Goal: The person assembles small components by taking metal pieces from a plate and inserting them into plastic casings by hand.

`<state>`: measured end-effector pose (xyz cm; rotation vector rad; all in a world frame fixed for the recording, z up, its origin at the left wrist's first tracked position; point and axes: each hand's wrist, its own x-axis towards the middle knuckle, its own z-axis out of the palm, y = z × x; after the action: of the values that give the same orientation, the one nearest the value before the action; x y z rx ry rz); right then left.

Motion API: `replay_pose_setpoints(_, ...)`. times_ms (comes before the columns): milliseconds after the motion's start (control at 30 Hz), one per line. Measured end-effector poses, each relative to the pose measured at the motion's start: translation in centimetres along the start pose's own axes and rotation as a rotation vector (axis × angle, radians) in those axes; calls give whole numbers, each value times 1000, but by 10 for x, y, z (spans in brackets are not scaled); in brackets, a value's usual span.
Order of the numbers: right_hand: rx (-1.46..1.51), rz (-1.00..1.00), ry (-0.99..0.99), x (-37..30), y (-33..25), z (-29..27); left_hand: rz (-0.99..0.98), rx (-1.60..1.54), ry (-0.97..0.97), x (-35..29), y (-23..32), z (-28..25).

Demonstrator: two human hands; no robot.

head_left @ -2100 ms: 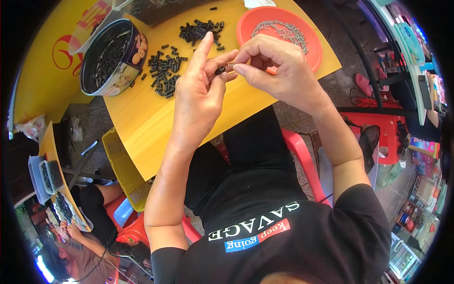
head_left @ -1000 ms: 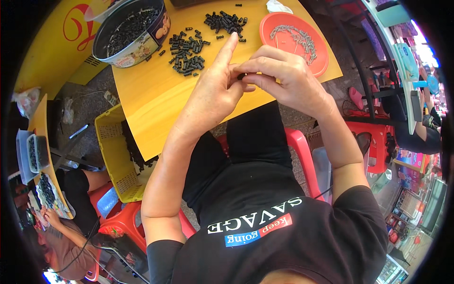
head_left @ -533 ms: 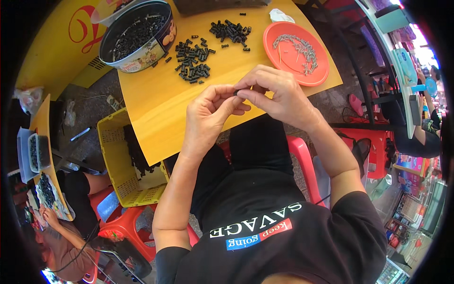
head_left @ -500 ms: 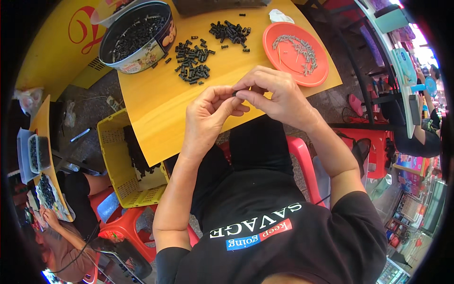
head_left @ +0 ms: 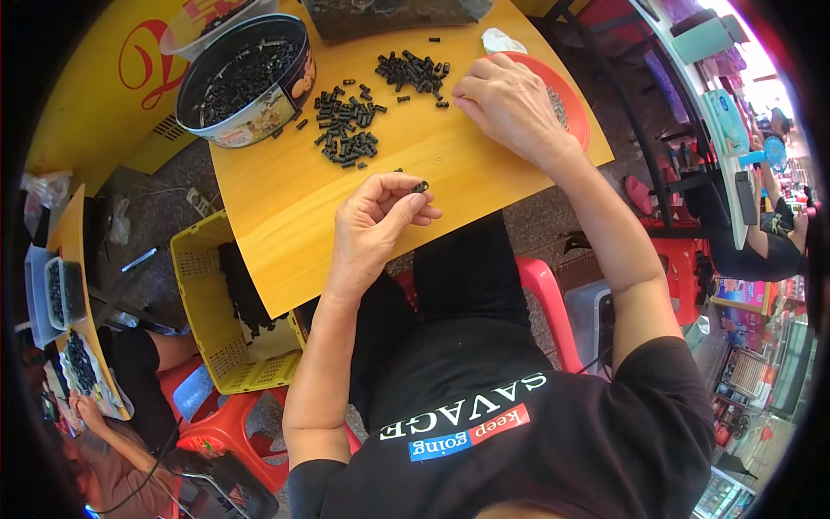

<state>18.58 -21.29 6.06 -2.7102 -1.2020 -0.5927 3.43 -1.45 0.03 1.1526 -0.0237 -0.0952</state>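
Note:
My left hand [head_left: 379, 221] is closed over the table's near edge, pinching a small black tubular plastic part [head_left: 420, 186] between thumb and fingers. Its round open end shows. Reaching over the left side of the red plate [head_left: 581, 111], my right hand [head_left: 510, 104] has its back up and its fingers bent together; its fingertips are mostly hidden, so what they hold cannot be made out. Small grey pieces [head_left: 558, 108] lie on the plate, partly covered by that hand. Two loose piles of black parts, a nearer pile [head_left: 346, 130] and a farther pile [head_left: 411, 73], lie left of my right hand.
A round tin [head_left: 298, 95] full of black parts stands at the table's far left. Behind are a clear tub [head_left: 186, 30] and a dark container [head_left: 389, 17]. A yellow crate [head_left: 194, 285] is below the left edge. Another person's hand [head_left: 86, 411] works at a side table.
My right hand has left my left hand and moved up and right to the plate. The black part stays in my left hand, now more exposed. The view has shifted slightly.

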Motion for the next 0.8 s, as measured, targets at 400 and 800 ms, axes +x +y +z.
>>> replay_pose_setpoints(400, -28, -57, -44, 1, -11, 21, 40, -80, -9, -2, -3, -3)
replay_pose_setpoints(800, -6, -102, -33, 7, -21, 32, 50, -83, -25, -3, -4, -3)
